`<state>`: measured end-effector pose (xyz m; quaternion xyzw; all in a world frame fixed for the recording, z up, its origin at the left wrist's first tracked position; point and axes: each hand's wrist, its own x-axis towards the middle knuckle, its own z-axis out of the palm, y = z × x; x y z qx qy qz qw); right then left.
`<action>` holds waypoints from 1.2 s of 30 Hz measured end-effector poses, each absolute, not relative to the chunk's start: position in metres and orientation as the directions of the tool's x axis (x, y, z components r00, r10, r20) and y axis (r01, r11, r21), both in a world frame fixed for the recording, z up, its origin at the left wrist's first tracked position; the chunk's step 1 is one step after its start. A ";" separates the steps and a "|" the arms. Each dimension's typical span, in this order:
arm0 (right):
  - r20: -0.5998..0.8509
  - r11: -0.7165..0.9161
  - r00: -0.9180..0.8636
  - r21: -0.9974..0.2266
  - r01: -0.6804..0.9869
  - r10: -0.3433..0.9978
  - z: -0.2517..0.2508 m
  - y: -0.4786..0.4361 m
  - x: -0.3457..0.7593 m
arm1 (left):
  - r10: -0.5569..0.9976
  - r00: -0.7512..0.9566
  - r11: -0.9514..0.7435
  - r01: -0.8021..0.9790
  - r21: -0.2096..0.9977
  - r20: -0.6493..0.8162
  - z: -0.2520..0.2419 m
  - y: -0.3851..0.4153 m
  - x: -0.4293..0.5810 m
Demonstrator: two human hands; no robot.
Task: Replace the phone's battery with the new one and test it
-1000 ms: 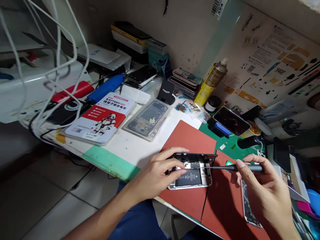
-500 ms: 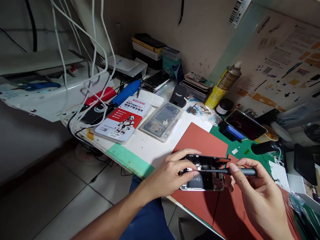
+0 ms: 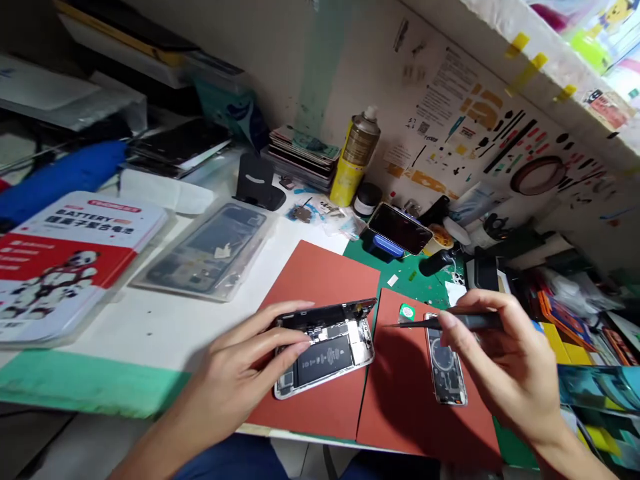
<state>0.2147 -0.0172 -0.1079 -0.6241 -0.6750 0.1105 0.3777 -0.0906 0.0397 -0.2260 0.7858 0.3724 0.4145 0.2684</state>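
Observation:
An opened smartphone (image 3: 359,343) rests on the red mat, its screen half lifted along the far edge and its black battery (image 3: 325,360) exposed. My left hand (image 3: 245,360) grips the phone's left end, fingers around the raised screen and thumb over the inside. In my right hand (image 3: 510,367) is a slim dark screwdriver (image 3: 477,322), held level between thumb and fingers. Its thin tip points left, apart from the phone. Partly under that hand lies a second phone housing (image 3: 447,380) with bared internals, beside a small green round sticker (image 3: 407,311).
Left of the mat lie a battery box (image 3: 75,260) and a clear case (image 3: 205,253) with a phone part inside. Behind stand a yellow spray can (image 3: 353,160), a dark jar (image 3: 367,199) and a propped phone (image 3: 400,228). Packets and boxes crowd the far right.
My right hand has drawn the screwdriver rightward, out of the phone. My left hand keeps its hold, and the phone now sits tilted. The view has swung right, bringing the second housing into sight.

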 end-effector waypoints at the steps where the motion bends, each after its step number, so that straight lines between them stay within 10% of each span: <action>1: 0.384 0.234 0.008 -0.579 0.781 0.923 -0.111 -0.018 0.215 | 0.806 0.380 -0.582 0.368 0.725 0.454 -0.227 0.040 -0.091; 36: 0.298 0.423 -0.317 -0.428 0.798 0.900 -0.141 -0.008 0.192 | 0.820 0.395 -0.556 0.376 0.741 0.415 -0.223 0.035 -0.091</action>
